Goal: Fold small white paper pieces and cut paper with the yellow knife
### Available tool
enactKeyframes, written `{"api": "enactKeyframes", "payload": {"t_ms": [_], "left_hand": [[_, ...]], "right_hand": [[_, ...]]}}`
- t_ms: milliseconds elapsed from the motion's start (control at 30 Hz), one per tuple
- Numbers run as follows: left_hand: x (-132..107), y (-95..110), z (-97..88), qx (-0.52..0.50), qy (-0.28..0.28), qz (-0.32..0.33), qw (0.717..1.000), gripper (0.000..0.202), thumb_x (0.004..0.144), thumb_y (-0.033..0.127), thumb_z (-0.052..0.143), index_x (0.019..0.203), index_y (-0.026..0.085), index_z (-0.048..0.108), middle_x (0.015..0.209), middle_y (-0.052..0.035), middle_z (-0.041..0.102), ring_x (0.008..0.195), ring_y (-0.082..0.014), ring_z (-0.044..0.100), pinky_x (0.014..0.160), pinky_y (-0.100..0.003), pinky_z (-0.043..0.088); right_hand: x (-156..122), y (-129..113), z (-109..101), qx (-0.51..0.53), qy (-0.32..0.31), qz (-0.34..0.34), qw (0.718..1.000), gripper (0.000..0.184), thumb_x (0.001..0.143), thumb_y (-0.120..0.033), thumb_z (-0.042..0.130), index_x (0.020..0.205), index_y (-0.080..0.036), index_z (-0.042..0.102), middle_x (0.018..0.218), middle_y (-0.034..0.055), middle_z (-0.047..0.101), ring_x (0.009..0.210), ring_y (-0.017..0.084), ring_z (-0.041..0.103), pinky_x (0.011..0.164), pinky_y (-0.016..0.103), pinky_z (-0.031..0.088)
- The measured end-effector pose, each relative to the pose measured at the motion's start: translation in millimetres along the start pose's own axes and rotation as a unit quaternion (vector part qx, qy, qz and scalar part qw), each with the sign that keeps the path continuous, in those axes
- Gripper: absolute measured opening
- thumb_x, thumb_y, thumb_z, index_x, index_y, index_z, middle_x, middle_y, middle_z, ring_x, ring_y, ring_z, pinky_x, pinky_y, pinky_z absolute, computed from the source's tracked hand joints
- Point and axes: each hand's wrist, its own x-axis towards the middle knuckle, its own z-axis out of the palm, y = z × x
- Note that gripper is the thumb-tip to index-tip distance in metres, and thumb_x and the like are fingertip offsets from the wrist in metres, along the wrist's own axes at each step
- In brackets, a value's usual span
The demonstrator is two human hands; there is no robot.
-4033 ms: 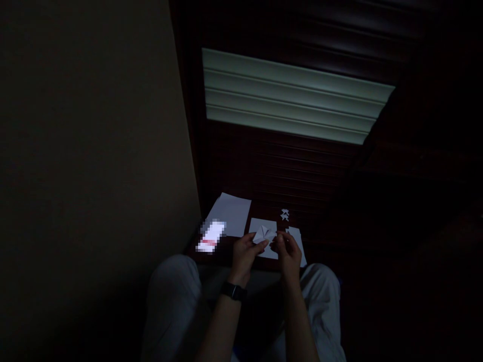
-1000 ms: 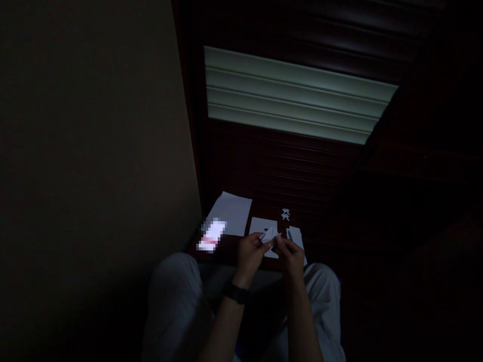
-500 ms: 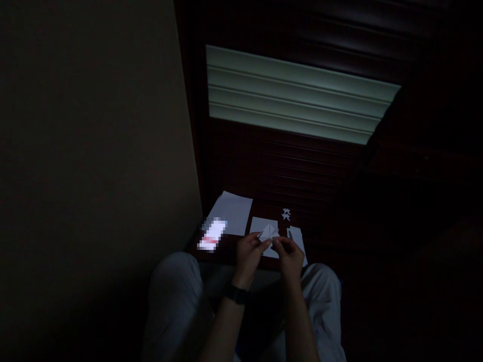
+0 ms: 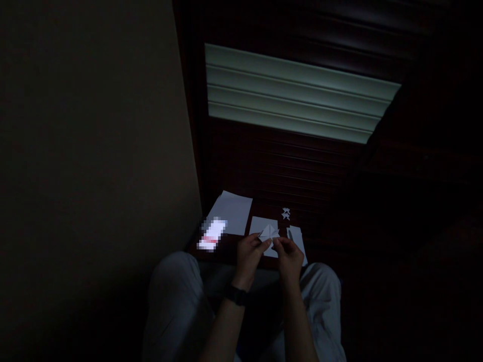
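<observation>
Between my two hands is a small piece of folded white paper (image 4: 268, 232), with a pointed top and creased flaps. My left hand (image 4: 249, 255), a dark watch on its wrist, pinches its left lower edge between thumb and fingers. On the other side my right hand (image 4: 290, 255) grips the lower right corner, thumb and forefinger close to the left thumb. Beneath the folded paper a white paper sheet (image 4: 260, 224) lies on the dark table, partly covered by the hands.
A stack of white paper (image 4: 234, 211) lies at the left, with a lit, blurred phone (image 4: 212, 235) overlapping its near corner. Small folded paper figures (image 4: 286, 213) sit at the back. More paper (image 4: 298, 244) lies right of my hand. A wall (image 4: 113, 151) rises at the left.
The flaps of the folded paper have shifted slightly, and a point now shows more at its right side. Both hands keep nearly the same place and hold.
</observation>
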Motion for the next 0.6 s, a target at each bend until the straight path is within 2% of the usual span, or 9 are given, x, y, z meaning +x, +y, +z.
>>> {"api": "enactKeyframes", "payload": {"t_ms": [133, 300, 467, 600], "left_hand": [[1, -2, -0.7, 0.017, 0.006, -0.008, 1.0, 0.024, 0.066, 0.027, 0.07, 0.084, 0.011, 0.069, 0.074, -0.0075, 0.071, 0.067, -0.0176, 0.064, 0.058, -0.023, 0.046], [5, -13, -1.4, 0.001, 0.042, 0.002, 0.999, 0.033, 0.062, 0.03, 0.074, 0.089, 0.011, 0.067, 0.082, -0.0098, 0.072, 0.075, -0.0208, 0.066, 0.066, -0.027, 0.05], [7, -20, -0.6, 0.02, 0.082, 0.036, 0.996, 0.039, 0.065, 0.029, 0.072, 0.098, 0.013, 0.062, 0.085, -0.01, 0.071, 0.076, -0.0204, 0.067, 0.065, -0.026, 0.05], [7, -21, -1.6, 0.041, 0.093, 0.078, 0.992, 0.038, 0.067, 0.028, 0.071, 0.101, 0.015, 0.059, 0.09, -0.0102, 0.069, 0.077, -0.0197, 0.066, 0.065, -0.025, 0.05]], "right_hand": [[-1, -1, 0, -0.012, -0.003, 0.005, 1.0, 0.026, 0.072, -0.041, 0.065, 0.077, -0.015, 0.066, 0.067, 0.0029, 0.067, 0.062, 0.017, 0.062, 0.062, 0.029, 0.049], [-4, -1, 3, -0.005, -0.007, -0.007, 1.0, 0.025, 0.071, -0.04, 0.066, 0.077, -0.015, 0.063, 0.067, 0.003, 0.066, 0.062, 0.017, 0.062, 0.062, 0.029, 0.05], [-7, 2, 9, 0.058, 0.013, -0.002, 0.998, 0.027, 0.068, -0.036, 0.07, 0.083, -0.017, 0.057, 0.067, 0.0012, 0.065, 0.065, 0.017, 0.064, 0.065, 0.03, 0.051], [-9, 0, 12, 0.128, 0.004, 0.022, 0.992, 0.026, 0.073, -0.036, 0.066, 0.088, -0.019, 0.054, 0.072, -0.0002, 0.064, 0.069, 0.016, 0.064, 0.065, 0.03, 0.053]]}}
